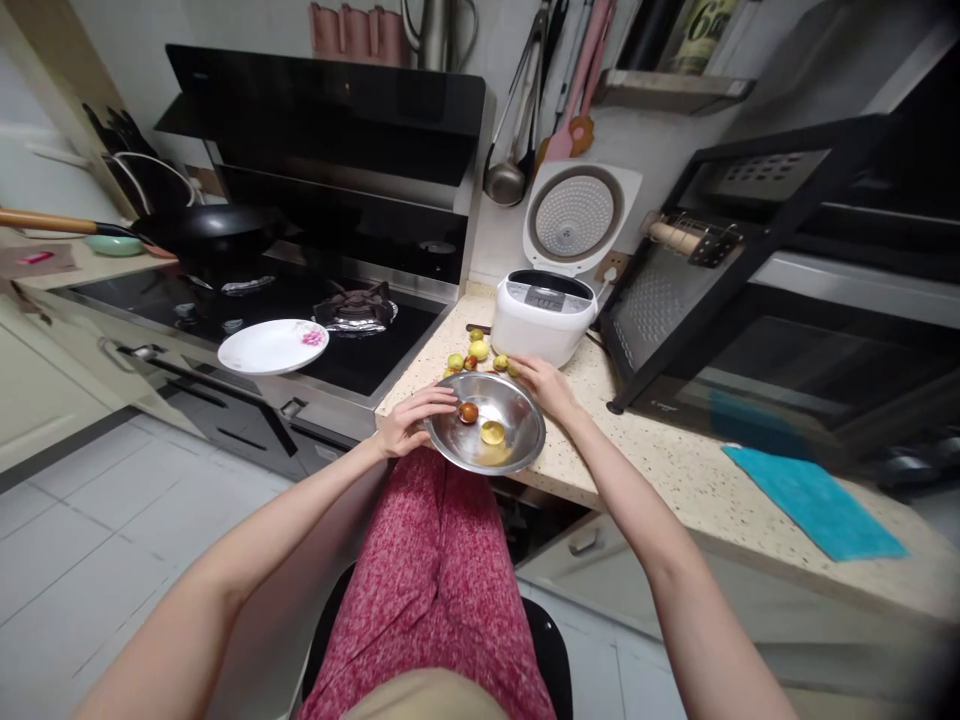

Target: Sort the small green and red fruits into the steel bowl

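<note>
A shiny metal bowl [514, 440] sits at the counter's front edge, just above my lap. Inside it are a reddish-brown jujube [468, 412] and a yellowish round piece [493, 432]. My left hand [415, 418] holds the bowl at its left rim, fingers over the edge and thumb outside. Past the bowl's far right side, my right hand [547, 384] reaches with fingers stretched out. Its fingertips are at a green jujube [501, 362] on the counter; whether they touch it is unclear. Several more green and reddish jujubes [478, 350] lie behind the bowl.
Behind the fruit stands a white rice cooker [536, 325], lid raised. A white plate [262, 347] lies by the stove's front edge [352, 390]. A wok [210, 228] rests on the far burner. To the right are a black oven [750, 370] and a blue cloth [817, 500].
</note>
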A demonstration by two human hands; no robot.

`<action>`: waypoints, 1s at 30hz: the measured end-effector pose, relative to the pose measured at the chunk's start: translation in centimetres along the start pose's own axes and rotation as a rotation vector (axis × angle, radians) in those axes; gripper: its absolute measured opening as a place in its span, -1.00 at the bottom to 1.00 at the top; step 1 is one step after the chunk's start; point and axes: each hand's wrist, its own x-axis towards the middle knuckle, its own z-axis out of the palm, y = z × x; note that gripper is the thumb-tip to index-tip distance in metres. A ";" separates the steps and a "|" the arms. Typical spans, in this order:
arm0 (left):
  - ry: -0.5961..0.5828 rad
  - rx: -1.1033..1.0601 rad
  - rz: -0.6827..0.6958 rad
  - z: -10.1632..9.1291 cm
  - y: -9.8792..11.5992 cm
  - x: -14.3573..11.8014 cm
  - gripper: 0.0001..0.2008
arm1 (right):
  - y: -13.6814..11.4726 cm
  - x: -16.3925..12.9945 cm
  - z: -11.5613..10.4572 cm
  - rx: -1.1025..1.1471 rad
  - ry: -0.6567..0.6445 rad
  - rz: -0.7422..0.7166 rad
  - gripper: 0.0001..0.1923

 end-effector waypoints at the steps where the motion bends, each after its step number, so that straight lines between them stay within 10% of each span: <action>1: -0.003 -0.001 -0.004 0.0 0.0 0.0 -0.39 | 0.1 0.1 0.2 -0.022 -0.016 0.001 -0.59; 30: -0.032 0.022 -0.016 0.1 -0.4 -0.5 -0.36 | 1.1 0.3 0.5 -0.045 0.030 -0.098 -0.70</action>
